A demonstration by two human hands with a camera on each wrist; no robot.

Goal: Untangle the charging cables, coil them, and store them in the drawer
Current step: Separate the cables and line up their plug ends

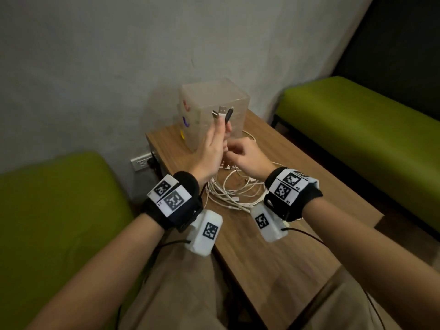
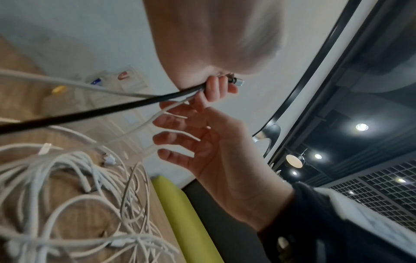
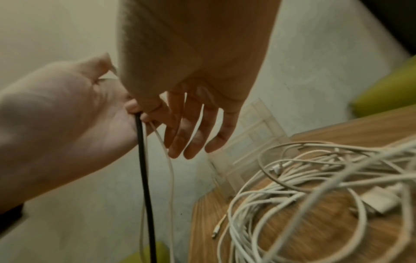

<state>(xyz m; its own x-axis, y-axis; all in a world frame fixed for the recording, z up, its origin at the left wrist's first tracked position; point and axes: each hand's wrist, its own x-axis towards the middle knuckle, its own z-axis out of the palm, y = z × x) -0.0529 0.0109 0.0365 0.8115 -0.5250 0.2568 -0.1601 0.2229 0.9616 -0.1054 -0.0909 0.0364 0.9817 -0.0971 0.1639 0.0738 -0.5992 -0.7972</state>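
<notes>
White charging cables (image 1: 234, 190) lie in a loose tangle at the middle of the head view, on the wooden bench (image 1: 281, 256). Three cable ends rise from the heap: two white ones with metal plugs and a black cable (image 1: 228, 116), all bunched upright just above centre. The left hand (image 1: 209, 151) grips this bunch, fingers (image 2: 215, 90) curled round the strands with the plugs poking out above. The right hand (image 1: 245, 158) sits just right of it, lower; its fingers (image 3: 191, 131) hang fairly straight and spread, touching a thin white strand, and whether they pinch it cannot be told. Behind the hands stands a translucent plastic drawer unit (image 1: 214, 101) with coloured handles, against the grey wall (image 1: 119, 55). Green cushioned seats (image 1: 357, 120) flank the bench left and right.
</notes>
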